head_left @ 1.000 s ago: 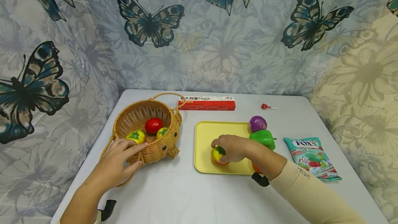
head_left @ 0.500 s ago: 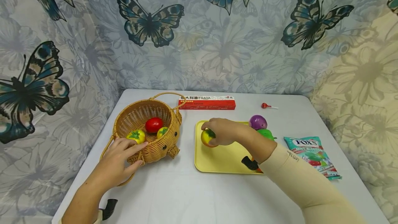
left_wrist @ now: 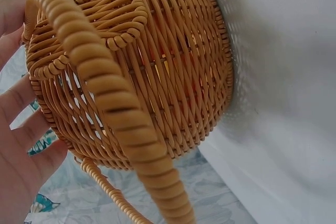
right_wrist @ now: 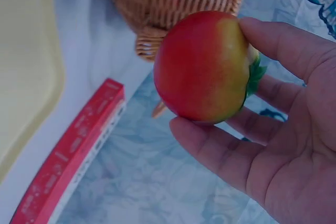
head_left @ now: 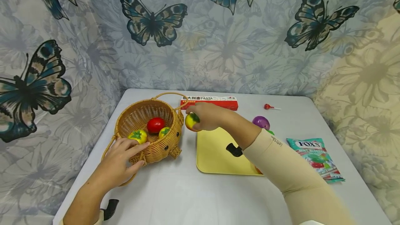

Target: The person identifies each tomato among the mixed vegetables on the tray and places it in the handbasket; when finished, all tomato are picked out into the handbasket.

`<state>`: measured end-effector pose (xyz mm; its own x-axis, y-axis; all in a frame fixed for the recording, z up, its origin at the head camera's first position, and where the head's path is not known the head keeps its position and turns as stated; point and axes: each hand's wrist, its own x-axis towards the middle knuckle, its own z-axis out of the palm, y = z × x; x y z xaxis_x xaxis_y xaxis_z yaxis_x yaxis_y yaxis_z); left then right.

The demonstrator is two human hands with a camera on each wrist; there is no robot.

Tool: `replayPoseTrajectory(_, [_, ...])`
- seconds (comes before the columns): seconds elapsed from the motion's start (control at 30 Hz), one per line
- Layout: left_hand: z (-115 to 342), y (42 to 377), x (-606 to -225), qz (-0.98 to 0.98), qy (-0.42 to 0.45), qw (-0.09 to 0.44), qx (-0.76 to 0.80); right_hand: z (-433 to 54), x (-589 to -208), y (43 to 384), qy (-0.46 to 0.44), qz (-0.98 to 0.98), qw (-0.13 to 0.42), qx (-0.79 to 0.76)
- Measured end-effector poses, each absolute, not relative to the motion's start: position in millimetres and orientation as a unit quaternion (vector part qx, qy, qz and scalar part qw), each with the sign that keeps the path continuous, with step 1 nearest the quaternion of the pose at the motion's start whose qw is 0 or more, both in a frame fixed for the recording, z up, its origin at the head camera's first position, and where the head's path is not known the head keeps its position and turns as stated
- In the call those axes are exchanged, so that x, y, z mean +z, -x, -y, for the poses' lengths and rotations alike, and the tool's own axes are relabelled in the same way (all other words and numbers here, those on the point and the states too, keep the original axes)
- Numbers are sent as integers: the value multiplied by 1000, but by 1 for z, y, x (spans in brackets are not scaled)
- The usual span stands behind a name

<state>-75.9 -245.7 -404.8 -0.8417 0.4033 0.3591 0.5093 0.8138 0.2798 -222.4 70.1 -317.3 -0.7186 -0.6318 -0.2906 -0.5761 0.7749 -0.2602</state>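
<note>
My right hand [head_left: 207,115] pinches a red-and-yellow toy fruit [right_wrist: 202,69] with a green leafy top between thumb and fingertips. It holds the fruit in the air just right of the wicker basket [head_left: 162,150], past the yellow tray's left edge. In the head view the basket's front-left rim is held by my left hand [head_left: 120,155], fingers over the rim and thumb against the outside wall. Inside the basket lie a red round piece [head_left: 156,125] and two yellow fruits with green tops, one a yellow fruit [head_left: 137,135] right at my left fingertips.
The yellow tray [head_left: 209,164] lies partly under my right forearm. At its far right sits a purple ball-shaped vegetable [head_left: 261,122]; a green pepper [head_left: 270,132] is mostly hidden. Farther off lie a red pasta box [head_left: 229,104], a lollipop [head_left: 267,106] and a candy bag [head_left: 316,157].
My right hand has lifted the red-and-yellow fruit from the tray and carried it left and away to the basket's side. My left hand has stayed on the basket rim.
</note>
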Motion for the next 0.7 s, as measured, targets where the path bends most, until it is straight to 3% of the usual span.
replayPoseTrajectory(0.3, [247, 76, -404, 941, 241, 149, -184, -28, -293, 231, 362, -916, 150, -80])
replayPoseTrajectory(0.7, [245, 74, -401, 951, 220, 110, -185, 19, -288, 231, 383, -909, 147, -77])
